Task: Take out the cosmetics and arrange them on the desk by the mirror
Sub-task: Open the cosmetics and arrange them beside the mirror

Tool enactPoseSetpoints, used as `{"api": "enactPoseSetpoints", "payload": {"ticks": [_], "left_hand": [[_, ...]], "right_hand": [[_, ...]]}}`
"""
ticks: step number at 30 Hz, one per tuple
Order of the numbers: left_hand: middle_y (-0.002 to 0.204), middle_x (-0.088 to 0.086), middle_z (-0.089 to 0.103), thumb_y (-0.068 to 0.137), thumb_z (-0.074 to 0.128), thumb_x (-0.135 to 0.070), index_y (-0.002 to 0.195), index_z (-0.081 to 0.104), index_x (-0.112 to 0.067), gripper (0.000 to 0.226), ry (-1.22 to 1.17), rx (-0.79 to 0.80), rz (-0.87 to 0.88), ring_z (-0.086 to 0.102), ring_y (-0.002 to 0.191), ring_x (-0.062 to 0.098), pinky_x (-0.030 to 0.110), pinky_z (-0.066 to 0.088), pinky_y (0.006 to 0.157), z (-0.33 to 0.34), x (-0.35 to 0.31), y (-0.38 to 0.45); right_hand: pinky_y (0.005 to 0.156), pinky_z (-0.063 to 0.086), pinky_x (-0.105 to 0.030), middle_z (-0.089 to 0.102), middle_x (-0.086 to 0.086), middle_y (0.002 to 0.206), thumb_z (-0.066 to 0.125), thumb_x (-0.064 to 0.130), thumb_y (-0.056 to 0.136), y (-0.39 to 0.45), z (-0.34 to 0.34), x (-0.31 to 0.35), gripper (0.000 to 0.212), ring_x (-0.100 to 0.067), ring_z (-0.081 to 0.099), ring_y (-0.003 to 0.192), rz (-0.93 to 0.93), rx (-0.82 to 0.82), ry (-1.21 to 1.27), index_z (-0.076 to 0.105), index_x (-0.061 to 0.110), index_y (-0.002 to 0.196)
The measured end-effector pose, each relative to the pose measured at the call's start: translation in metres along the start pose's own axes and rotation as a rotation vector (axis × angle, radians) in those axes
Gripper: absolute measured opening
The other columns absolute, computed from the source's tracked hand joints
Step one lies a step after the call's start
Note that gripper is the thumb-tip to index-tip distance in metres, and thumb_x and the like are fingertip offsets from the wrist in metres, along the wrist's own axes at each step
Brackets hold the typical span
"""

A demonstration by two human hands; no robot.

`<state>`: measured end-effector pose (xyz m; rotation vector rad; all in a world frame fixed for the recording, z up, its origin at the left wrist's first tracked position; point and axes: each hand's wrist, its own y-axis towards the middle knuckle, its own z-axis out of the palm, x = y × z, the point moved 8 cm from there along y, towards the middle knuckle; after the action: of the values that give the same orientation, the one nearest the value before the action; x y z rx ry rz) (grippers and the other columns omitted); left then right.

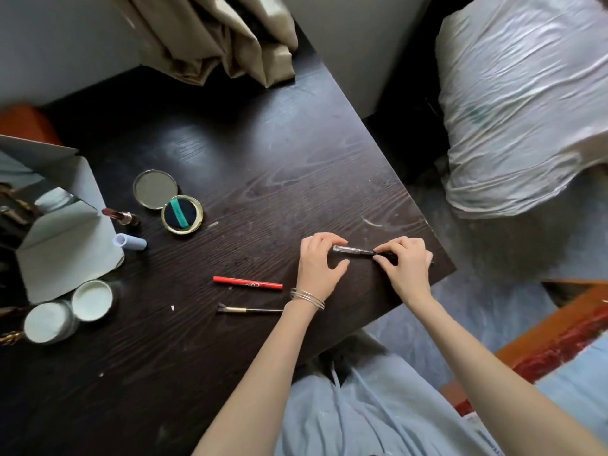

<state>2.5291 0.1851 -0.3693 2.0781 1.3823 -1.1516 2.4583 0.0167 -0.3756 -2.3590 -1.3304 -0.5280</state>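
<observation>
Lying at the right of centre of the frame, near the tabletop's (263,153) right edge, the slim silver-and-black cosmetic stick (353,250) has its long axis running left to right, silver end leftward, dark end rightward. Your right hand (406,261) pinches the dark end, fingertips (378,251) closed on it; that grip is grasping the stick. Your left hand (320,261) sits at the silver end with fingers curved above it and thumb below; whether it actually touches the stick I cannot tell, so I record its grip as undetermined. Both wrists are low over the tabletop, forearms entering from the lower edge of the frame and converging on the stick.

The relation that governs the coming move: the mirror (65,232) stands at the far left of the frame, well apart from the stick, so the stick must travel leftward along its own axis line. Your left hand is the nearer of the two to that destination.

Already lying out: a red pencil (247,283) and a small brush (250,310), both lower left of your left hand and roughly parallel to the stick. Nearer the mirror are an open compact (169,202), a lipstick (120,216), a pale blue tube (130,241) and two white jars (70,312).

In my judgement the arrangement is well advanced, with this stick not yet placed.
</observation>
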Motion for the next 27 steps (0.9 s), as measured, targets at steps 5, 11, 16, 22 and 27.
{"api": "enactPoseSetpoints", "payload": {"ticks": [5,11,16,22,27], "left_hand": [[0.104,-0.007,0.062,0.072,0.072,-0.016,0.099,0.066,-0.019,0.027,-0.019,-0.088,-0.022,0.05,0.1,0.013,0.012,0.03,0.091,-0.033,0.017,-0.005],[0.097,-0.014,0.062,0.075,0.074,-0.013,0.095,0.067,-0.021,0.022,-0.087,-0.245,-0.133,0.05,0.093,0.005,0.021,0.043,0.083,-0.108,0.057,-0.032],[0.09,-0.012,0.066,0.077,0.073,-0.012,0.089,0.068,-0.023,0.018,-0.143,-0.342,-0.242,0.056,0.088,0.006,0.014,0.043,0.076,-0.173,0.101,-0.075],[0.085,-0.01,0.066,0.076,0.074,-0.011,0.086,0.071,-0.018,0.013,-0.117,-0.428,-0.348,0.053,0.079,0.0,0.004,0.037,0.071,-0.242,0.155,-0.129],[0.082,-0.007,0.067,0.073,0.076,-0.011,0.082,0.073,-0.016,0.011,-0.055,-0.461,-0.334,0.058,0.08,0.007,0.011,0.043,0.073,-0.283,0.185,-0.161]], "right_hand": [[0.078,0.022,-0.03,0.061,0.006,0.088,0.073,0.023,0.078,0.002,0.009,0.045,0.009,-0.018,0.048,0.095,-0.135,0.044,0.058,0.073,0.023,0.087],[0.079,0.034,-0.036,0.061,0.003,0.084,0.075,0.018,0.075,-0.006,0.045,0.136,0.011,-0.021,0.056,0.087,-0.34,0.179,0.113,0.072,0.021,0.086],[0.072,0.052,-0.041,0.061,0.004,0.083,0.076,0.015,0.074,-0.03,0.079,0.215,0.011,-0.015,0.06,0.074,-0.478,0.252,0.2,0.072,0.016,0.085],[0.071,0.051,-0.03,0.061,0.004,0.09,0.075,0.019,0.076,-0.067,0.122,0.298,0.015,-0.013,0.061,0.08,-0.654,0.389,0.141,0.072,0.017,0.091],[0.073,0.053,-0.035,0.063,-0.003,0.09,0.074,0.013,0.077,-0.093,0.156,0.346,0.014,-0.021,0.062,0.084,-0.827,0.536,0.074,0.073,0.013,0.091]]}}
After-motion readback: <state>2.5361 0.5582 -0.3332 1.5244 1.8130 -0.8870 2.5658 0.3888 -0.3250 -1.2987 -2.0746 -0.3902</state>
